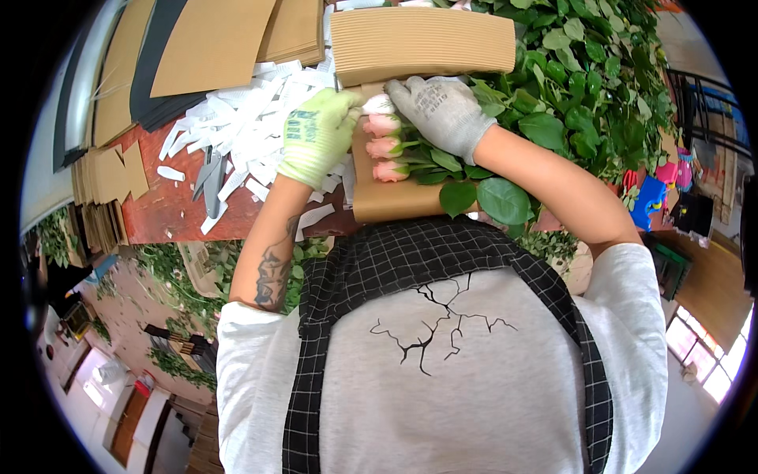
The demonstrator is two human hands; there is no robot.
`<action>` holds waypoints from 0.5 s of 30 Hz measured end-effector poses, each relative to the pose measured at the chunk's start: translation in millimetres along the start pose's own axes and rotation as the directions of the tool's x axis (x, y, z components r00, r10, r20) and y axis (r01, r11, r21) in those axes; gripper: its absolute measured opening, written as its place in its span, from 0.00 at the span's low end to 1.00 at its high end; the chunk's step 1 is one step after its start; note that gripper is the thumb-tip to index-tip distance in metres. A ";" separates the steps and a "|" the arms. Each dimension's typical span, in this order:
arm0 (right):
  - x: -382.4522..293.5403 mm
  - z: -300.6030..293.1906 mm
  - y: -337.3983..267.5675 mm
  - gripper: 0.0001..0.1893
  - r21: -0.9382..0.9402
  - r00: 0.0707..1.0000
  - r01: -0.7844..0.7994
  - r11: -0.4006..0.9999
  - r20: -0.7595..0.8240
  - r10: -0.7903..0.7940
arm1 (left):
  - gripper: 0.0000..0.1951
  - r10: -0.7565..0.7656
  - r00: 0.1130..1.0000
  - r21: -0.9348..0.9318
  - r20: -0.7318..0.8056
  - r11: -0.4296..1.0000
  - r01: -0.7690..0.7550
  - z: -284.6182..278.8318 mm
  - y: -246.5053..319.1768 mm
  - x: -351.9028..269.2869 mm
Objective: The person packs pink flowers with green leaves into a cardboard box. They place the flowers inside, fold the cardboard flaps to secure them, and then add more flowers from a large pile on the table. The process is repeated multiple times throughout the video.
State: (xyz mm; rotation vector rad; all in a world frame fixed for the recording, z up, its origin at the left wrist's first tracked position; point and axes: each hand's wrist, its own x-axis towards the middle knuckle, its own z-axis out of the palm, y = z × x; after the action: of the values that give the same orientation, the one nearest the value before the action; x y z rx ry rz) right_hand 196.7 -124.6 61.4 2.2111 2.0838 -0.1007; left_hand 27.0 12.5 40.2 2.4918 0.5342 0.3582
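Observation:
Several pink roses [385, 147] with green leaves lie in a column on brown wrapping paper [391, 202], their heads pointing left. At the top of the column is a rosebud wrapped in white [379, 105]. My left hand [317, 133], in a pale green glove, is at the left of this bud with its fingers bent together; whether they pinch something is hard to see. My right hand [441, 109], in a grey glove, lies at the bud's right side, over the stems, its fingertips close to the bud. Its palm side is hidden.
White paper strips [260, 118] lie heaped at left, beside grey-handled scissors [210, 181]. A stack of corrugated cardboard [420, 44] stands just beyond my hands. Brown sheets [207, 41] lie at the upper left. Leafy rose stems [580, 89] are piled at right on the red table [154, 207].

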 end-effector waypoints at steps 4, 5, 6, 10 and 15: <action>-1.9 2.3 2.2 0.18 0.018 0.999 -0.030 0.999 -0.027 0.031 | 0.08 0.064 0.985 0.067 -0.163 0.996 -0.054 -26.7 -42.4 -15.3; -2.9 3.3 3.5 0.18 0.017 0.998 -0.027 1.000 -0.052 0.028 | 0.10 -0.100 0.992 0.090 -0.076 0.990 0.107 -43.2 -56.6 -23.4; -3.1 3.3 4.0 0.19 0.047 0.999 -0.019 0.999 -0.029 0.020 | 0.12 -0.165 0.986 0.181 0.004 0.970 0.162 -53.9 -53.2 -30.7; -4.9 0.2 6.1 0.20 0.051 1.000 -0.011 0.999 -0.019 0.012 | 0.21 -0.001 0.990 0.057 0.140 0.998 -0.007 -54.4 31.4 -17.1; -8.5 -3.9 13.5 0.14 0.131 0.998 0.062 0.989 -0.005 -0.062 | 0.29 0.007 0.962 0.014 0.271 1.000 -0.011 -16.3 62.4 6.2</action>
State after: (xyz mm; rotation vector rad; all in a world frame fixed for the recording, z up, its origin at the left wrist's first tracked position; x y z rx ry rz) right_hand 209.6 -133.4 66.6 2.2174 2.2069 -0.2481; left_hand 45.0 -24.7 90.0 2.5039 0.4139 0.0127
